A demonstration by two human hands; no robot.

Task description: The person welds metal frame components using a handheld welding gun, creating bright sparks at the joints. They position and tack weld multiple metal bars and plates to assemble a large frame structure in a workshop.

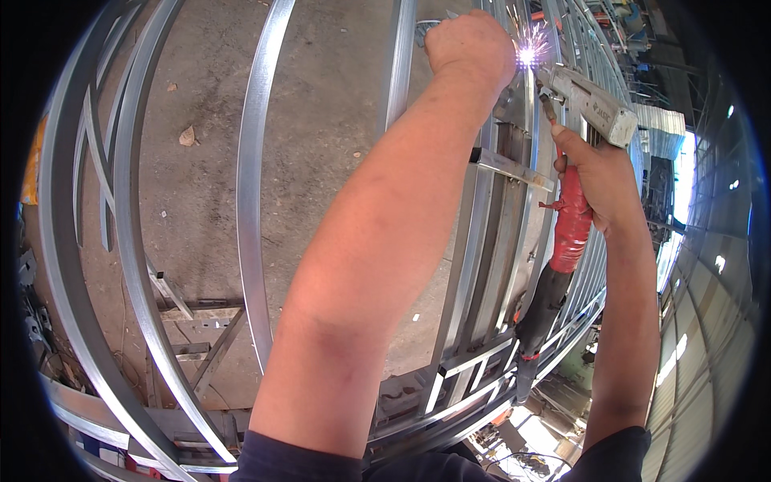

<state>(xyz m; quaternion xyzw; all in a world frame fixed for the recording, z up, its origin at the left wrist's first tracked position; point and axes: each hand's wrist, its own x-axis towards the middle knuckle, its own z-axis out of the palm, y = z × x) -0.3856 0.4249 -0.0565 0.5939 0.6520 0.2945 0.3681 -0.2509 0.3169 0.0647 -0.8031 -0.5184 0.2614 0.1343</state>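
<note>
"What's on the far left?"

"Long metal tubes, over a concrete floor. I see no weld being made on them."

"And the left hand?"

"Up near the top, fingers curled into a fist, close beside the sparks. I can't tell whether it grips anything; something greyish shows at its outer edge, too little to name."

"Right of that?"

"Lower down, a ladder-like section with its rungs in place; whether those joints are finished is too small to judge. Higher, a short tube lies crosswise among the long ones, its fixing unclear."

"So where's the work itself?"

"At the bright arc, by the upper part of a long tube. I'd call that joint under way, not done; glare hides the bead."

"And the tool?"

"The welding tool, red-wrapped with a black lower end, sits in the right hand, fingers closed around it. How many joints are left, I couldn't say."
</note>
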